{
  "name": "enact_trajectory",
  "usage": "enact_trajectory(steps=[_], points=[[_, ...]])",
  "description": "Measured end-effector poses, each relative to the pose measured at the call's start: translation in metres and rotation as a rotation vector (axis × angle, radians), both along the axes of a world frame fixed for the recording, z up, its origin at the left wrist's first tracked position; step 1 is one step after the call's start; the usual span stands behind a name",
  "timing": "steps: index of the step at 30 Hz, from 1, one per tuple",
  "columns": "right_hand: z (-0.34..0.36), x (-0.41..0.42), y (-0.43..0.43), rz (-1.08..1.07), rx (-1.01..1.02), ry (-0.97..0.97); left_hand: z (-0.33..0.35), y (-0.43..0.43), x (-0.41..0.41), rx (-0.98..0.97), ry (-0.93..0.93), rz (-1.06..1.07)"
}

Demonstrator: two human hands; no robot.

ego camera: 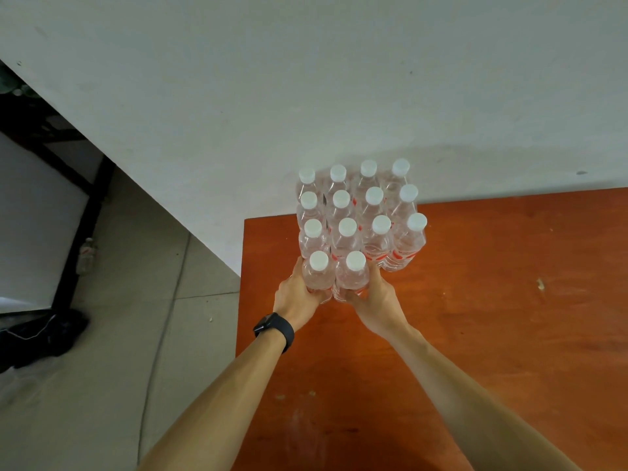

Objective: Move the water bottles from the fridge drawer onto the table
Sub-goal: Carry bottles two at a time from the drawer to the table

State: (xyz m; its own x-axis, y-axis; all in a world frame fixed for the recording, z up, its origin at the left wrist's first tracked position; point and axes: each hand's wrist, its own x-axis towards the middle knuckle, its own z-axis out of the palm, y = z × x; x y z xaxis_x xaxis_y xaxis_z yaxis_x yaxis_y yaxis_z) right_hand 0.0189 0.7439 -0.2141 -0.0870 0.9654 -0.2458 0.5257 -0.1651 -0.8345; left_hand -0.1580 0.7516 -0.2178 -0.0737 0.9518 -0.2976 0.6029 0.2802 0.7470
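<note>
Several clear water bottles [377, 215] with white caps and red labels stand upright in tight rows at the far left corner of the orange-brown table [492, 317]. Two more bottles make a front row. My left hand [299, 297], a black watch on its wrist, grips the front left bottle [318, 275] from the left side. My right hand [377, 300] grips the front right bottle [353, 275] from the right and below. Both bottles press against each other and against the row behind. The fridge drawer is out of view.
A white wall [306, 79] rises right behind the table. Left of the table lies a grey tiled floor [119, 368] with a lone bottle [86, 254] beside a black frame [85, 215] and a dark bag [44, 334]. The table's left edge is close to the bottles.
</note>
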Motion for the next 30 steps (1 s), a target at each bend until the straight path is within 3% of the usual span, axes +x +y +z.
enact_trajectory(steps=[9, 20, 26, 30], points=[[0.006, 0.010, 0.010, 0.117, -0.053, 0.007, -0.004, 0.000, -0.006, -0.014, -0.019, -0.014], [0.015, 0.012, -0.007, 0.030, -0.079, -0.034, 0.006, -0.003, -0.009, -0.061, 0.001, -0.065], [0.033, 0.031, -0.038, 0.002, -0.034, -0.097, 0.015, -0.027, -0.017, -0.131, 0.186, -0.035], [0.040, 0.056, -0.067, -0.007, -0.036, -0.200, 0.027, -0.051, -0.013, -0.040, 0.288, 0.002]])
